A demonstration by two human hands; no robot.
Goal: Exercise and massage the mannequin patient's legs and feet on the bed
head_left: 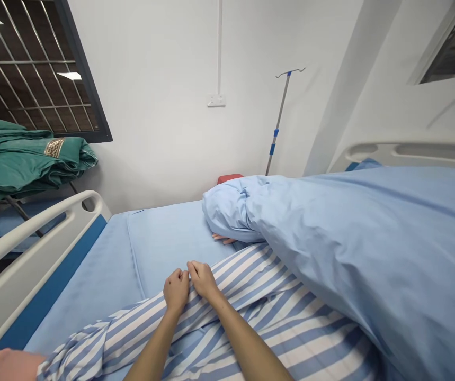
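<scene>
Matt woven cloth makes up the striped gown (235,296) and the pale blue quilt (354,254); the bed rail (32,226) is smooth, glossy white plastic, the drip stand (278,121) thin polished metal

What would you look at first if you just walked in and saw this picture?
The bare left hand and right hand come first, pinching a blue-and-white striped garment at the bottom middle of the view. Just past them, a big pale blue quilt lies across the right side of the hospital bed, with another hand's fingers poking out from under it. Farther back, a thin IV pole stands by the white wall.
</scene>
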